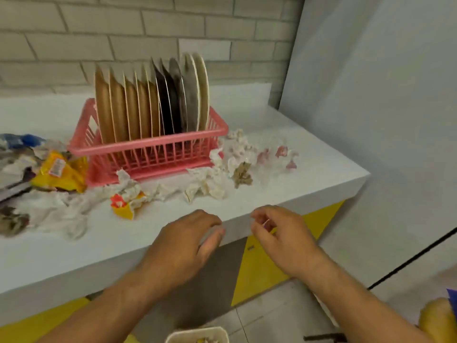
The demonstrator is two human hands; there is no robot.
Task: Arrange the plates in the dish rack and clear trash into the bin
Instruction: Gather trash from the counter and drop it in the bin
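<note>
Plates (pixel 148 102) racked, trash (pixel 205 186) all over the worktop (pixel 99 246)
Left hand (pixel 185 241) loose, empty; right hand (pixel 274 231) curled, grip unclear

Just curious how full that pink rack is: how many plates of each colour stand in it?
Tan plates: 5
Black plates: 2
Grey plates: 2
Cream plate: 1
Total: 10, as far as the blur allows.

Kitchen: dish rack (pixel 148 154), tiled wall (pixel 123 33)
</note>
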